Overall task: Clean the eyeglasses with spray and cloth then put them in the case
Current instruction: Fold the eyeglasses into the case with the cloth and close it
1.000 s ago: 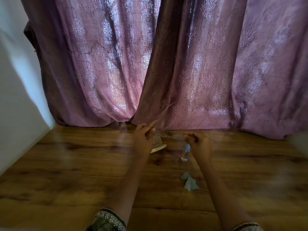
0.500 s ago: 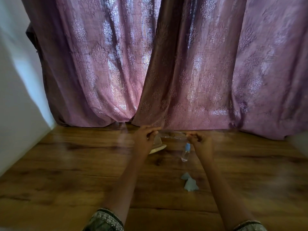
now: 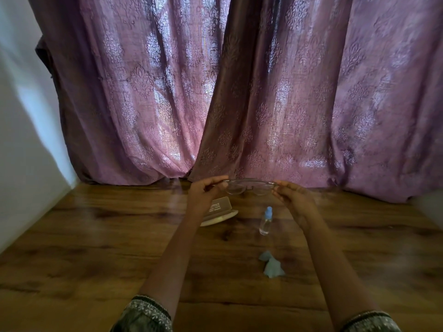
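Thin-rimmed eyeglasses [image 3: 249, 186] hang in the air above the wooden table, lenses facing me. My left hand [image 3: 206, 192] pinches their left end and my right hand [image 3: 291, 195] pinches their right end. Below the left hand lies the open glasses case [image 3: 219, 212], beige with a pale lid. A small clear spray bottle [image 3: 265, 221] with a blue cap stands upright right of the case. A crumpled light blue cloth [image 3: 271, 265] lies nearer to me, between my forearms.
The wooden table [image 3: 96, 248] runs back to a purple patterned curtain [image 3: 239, 92]. A white wall [image 3: 21, 140] borders the left side. A pale blurred object [image 3: 431, 212] shows at the right edge.
Both hands have lifted the eyeglasses slightly and spread them level, so the full frame now shows between the hands. Bottle, cloth and case have not moved.
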### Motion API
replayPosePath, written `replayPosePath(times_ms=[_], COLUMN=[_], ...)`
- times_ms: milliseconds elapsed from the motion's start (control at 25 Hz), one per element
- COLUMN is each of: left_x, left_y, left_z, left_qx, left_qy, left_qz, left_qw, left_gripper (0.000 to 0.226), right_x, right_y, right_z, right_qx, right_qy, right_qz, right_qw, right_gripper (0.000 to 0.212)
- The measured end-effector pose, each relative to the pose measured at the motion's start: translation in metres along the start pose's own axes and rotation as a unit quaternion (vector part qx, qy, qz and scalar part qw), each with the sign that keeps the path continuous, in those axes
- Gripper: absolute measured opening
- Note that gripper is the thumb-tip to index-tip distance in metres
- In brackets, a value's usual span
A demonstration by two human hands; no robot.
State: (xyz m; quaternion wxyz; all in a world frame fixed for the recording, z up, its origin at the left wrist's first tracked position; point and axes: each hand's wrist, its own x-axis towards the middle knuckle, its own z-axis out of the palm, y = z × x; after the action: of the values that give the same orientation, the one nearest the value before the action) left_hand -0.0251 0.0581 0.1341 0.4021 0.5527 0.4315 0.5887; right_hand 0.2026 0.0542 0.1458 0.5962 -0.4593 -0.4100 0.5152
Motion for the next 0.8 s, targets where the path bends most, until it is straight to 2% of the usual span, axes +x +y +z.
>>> replayPosePath(times_ms=[200,400,640,800], left_x=[0.005,0.007,0.006,0.010], left_y=[0.009,0.013,0.016,0.012], left_z=[0.009,0.015,0.013,0.011], left_qx=[-0.020,-0.032,-0.037,-0.032], left_qy=[0.045,0.064,0.052,0.055], left_qz=[-0.025,-0.036,-0.051,-0.083], left_qw=[0.999,0.997,0.997,0.994], left_gripper=[0.015,0.014,0.014,0.027], right_x=[0.004,0.003,0.002,0.004], right_y=[-0.013,-0.017,-0.016,-0.012], right_z=[0.000,0.004,0.010,0.013], right_qx=[-0.036,0.038,0.047,0.051], right_qy=[0.009,-0.005,0.007,0.020], right_qz=[-0.028,-0.008,-0.037,-0.030], right_qw=[0.999,0.999,0.998,0.998], right_gripper=[0.011,0.012,0.014,0.013])
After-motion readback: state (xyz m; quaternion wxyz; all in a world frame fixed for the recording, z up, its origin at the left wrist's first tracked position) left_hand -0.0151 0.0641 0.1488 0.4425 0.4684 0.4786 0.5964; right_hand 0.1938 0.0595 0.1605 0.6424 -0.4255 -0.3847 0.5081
